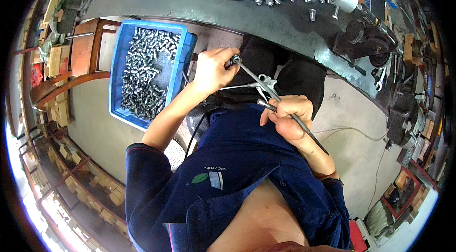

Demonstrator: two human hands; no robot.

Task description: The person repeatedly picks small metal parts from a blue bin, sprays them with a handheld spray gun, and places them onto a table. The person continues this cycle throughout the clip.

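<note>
A long, slender metal rod (271, 92) is held slantwise near the centre of the frame, its upper end at the left hand (214, 69) and its dark tip running past the right hand (293, 112) toward the lower right. The left fingers are closed around the rod's upper end, where a small ring-like part shows; what else is gripped there cannot be told. The right fingers are curled around the rod's lower half, and a short metal cylinder (267, 105) is seen jutting from the same grip.

By its look, the rod is judged stiff, moderately weighty and hardly fragile; its smooth shaft may slip or turn if gripped loosely. It is best taken at the thicker upper end, with the shaft steadied lower down.

Behind the rod, a silver air gun (266, 81) is seen; whether it is touched cannot be told. Small metal fittings (140, 71), likely hard and slick, are held in a blue bin (115, 76) at the upper left, and more are heaped on the dark surface (164, 3) along the top.
</note>
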